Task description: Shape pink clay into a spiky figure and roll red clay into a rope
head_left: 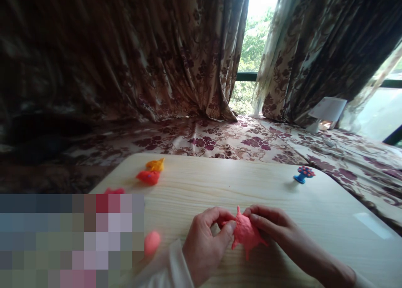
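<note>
Between my two hands, a pink clay piece (246, 232) sits over the near part of a pale wooden bench (201, 175), midway between its left and right edges. The fingers of my left hand (204, 248) are drawn together, thumb and forefinger closed on the piece's left side; those of my right hand (279, 223) pinch its upper right rim, with hardly any gap. By my judgement the shaping is well along: the middle is a rounded mass and several thin points stand out around it, though its surface looks uneven. A pink ball (152, 242), smooth and without points, lies apart toward the left edge. Near the far left corner, a yellow piece (156, 165) sits just behind a red piece (148, 177). Near the far right corner stands a blue stand (302, 178), its broad top bearing reddish dots; I cannot tell whether it is hollow. I see no other possible container.
</note>
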`<state>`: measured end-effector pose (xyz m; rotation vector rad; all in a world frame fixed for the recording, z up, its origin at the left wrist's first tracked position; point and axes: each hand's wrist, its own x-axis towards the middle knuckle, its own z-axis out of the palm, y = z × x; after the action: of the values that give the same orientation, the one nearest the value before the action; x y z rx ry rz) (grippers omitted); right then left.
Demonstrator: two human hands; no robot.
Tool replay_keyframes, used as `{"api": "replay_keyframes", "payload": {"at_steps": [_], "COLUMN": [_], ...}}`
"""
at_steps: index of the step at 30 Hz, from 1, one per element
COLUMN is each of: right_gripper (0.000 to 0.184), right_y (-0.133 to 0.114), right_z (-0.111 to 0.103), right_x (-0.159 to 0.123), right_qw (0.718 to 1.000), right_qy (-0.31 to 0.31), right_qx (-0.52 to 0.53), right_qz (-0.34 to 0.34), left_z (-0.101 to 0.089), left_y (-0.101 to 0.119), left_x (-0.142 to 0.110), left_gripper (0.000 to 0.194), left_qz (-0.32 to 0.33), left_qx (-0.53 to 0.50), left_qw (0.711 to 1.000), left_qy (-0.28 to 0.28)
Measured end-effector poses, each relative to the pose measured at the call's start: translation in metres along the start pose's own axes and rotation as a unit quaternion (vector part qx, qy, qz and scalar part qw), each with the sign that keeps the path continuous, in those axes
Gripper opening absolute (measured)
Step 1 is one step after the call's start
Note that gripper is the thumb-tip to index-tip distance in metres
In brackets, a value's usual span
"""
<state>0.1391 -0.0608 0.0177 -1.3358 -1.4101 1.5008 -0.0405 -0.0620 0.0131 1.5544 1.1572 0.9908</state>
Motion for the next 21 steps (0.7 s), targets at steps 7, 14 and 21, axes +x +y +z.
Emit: {"api": "replay_keyframes", "payload": {"at_steps": [7,14,21], "right_gripper": [0.031,0.024,0.03], "right_y": [-0.002,0.012,0.005], "right_z": [-0.001,-0.008,-0.03], "right_x": [0.001,0.007,0.012], "right_qw": [1.0,0.987,0.938], "right_qy": [-0.005,0.02,0.156], "right_qx": [-0.016,-0.13,-0.243], "right_qz": [0.006,-0.088,-0.192], "left_z": [0.0,-0.01,-0.024], "left_y": [-0.006,-0.016,-0.009], "left_x": [0.002,0.015,0.011], "left_gripper": [0.015,0.018,0.019], "left_qz": [0.034,0.093,0.088], "left_qx": [0.015,0.051,0.007], "left_qw": [0.999,0.988,0.98], "left_qy": [0.021,0.11,0.179]}}
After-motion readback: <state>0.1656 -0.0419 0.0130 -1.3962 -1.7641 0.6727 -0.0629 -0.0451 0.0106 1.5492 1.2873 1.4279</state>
